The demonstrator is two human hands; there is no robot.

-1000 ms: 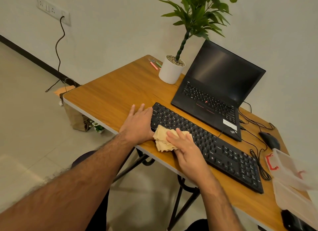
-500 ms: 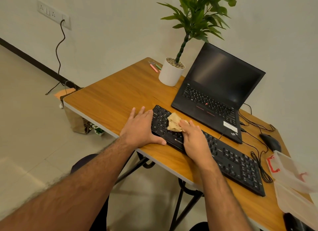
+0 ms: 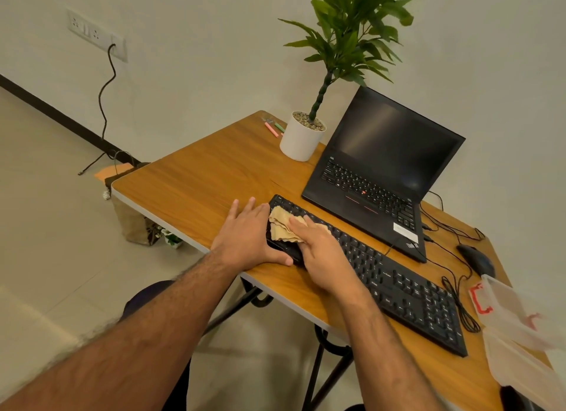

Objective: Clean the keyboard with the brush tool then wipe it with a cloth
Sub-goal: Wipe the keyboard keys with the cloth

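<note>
A black keyboard [image 3: 398, 285] lies diagonally along the front of the wooden table [image 3: 196, 180]. A crumpled beige cloth [image 3: 280, 225] sits on the keyboard's left end. My right hand [image 3: 321, 251] lies flat on the cloth with straight fingers and presses it onto the keys. My left hand [image 3: 248, 236] rests flat on the table against the keyboard's left end, thumb along its front edge. No brush tool shows in this view.
An open black laptop [image 3: 382, 171] stands behind the keyboard, a white potted plant [image 3: 301, 139] to its left. A black mouse [image 3: 476, 259] and cables lie at right. A clear plastic box [image 3: 517, 334] sits at the right edge. Pens [image 3: 274, 128] lie at the back.
My right hand carried the cloth from the keyboard's front edge up onto the keys, then slid it left to the keyboard's left end. My left hand stayed at that end.
</note>
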